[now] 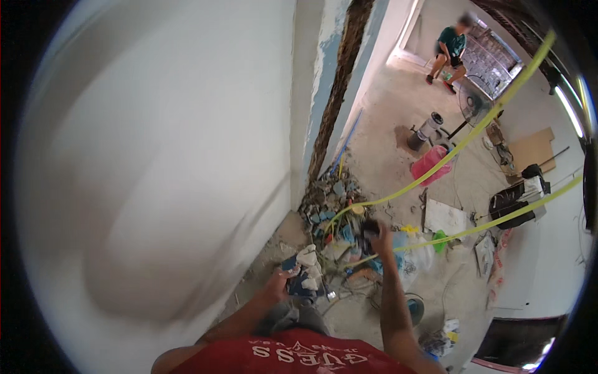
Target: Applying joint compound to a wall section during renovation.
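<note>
My left hand (278,282) grips the edge of a dark blue flat holder (309,291), which looks like a dustpan. White broken chunks (308,257), like plaster, lie on it, in front of my body. My right hand (383,242) reaches forward over the debris, closed around a dark object (370,228) whose kind is blurred. Just beyond both hands is a rubble pile (333,193) of grey and bluish bits, heaped at the foot of the wall's broken edge. Mixed litter and plastic lie under my right hand.
Yellow straps (436,171) stretch across the view from the rubble to the right. A pink bucket (430,164), a grey cylindrical machine (426,131) and a standing fan (473,103) stand farther off. A seated person (451,50) is at the back. A white wall (168,156) rises at left.
</note>
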Demonstrator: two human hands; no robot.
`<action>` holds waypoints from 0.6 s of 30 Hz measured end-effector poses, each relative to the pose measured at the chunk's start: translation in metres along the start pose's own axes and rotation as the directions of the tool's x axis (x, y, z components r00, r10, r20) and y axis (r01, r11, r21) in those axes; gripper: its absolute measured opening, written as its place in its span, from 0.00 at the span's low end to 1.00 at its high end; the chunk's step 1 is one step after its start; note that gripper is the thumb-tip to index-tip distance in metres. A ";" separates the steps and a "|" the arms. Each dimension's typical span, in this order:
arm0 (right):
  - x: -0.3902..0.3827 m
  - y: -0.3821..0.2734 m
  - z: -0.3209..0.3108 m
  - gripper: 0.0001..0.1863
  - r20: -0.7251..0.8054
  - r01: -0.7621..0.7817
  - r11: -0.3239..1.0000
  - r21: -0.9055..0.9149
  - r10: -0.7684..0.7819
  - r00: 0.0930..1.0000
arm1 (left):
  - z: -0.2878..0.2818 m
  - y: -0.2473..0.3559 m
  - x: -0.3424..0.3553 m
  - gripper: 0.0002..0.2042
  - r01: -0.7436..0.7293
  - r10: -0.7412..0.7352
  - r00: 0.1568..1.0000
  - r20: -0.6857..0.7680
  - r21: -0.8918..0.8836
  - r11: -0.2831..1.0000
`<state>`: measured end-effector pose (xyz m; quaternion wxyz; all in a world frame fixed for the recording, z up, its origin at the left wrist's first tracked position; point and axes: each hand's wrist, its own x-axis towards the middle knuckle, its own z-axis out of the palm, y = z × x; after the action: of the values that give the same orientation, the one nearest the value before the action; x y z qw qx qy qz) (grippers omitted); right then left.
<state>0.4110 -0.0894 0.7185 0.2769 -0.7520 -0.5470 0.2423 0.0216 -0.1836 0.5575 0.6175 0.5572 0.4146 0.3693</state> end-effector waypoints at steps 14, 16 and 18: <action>0.142 -0.437 -0.228 0.27 -0.201 0.786 0.420 -0.454 -0.908 0.368 | -0.028 0.252 0.081 0.13 0.194 -0.210 0.969 -0.131 -0.130 0.972; 0.126 -0.434 -0.241 0.27 -0.234 0.685 0.582 -0.438 -0.810 0.538 | -0.023 0.280 0.093 0.11 0.314 -0.366 0.929 0.051 -0.631 0.710; 0.123 -0.435 -0.239 0.27 -0.210 0.591 0.598 -0.542 -0.777 0.593 | -0.026 0.268 0.089 0.11 0.238 -0.310 0.950 -0.021 -0.594 0.769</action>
<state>0.3061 0.1004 1.1813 0.2947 -0.5477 -0.7621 -0.1799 0.0330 -0.0637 0.8145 0.7801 0.2510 0.3935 0.4166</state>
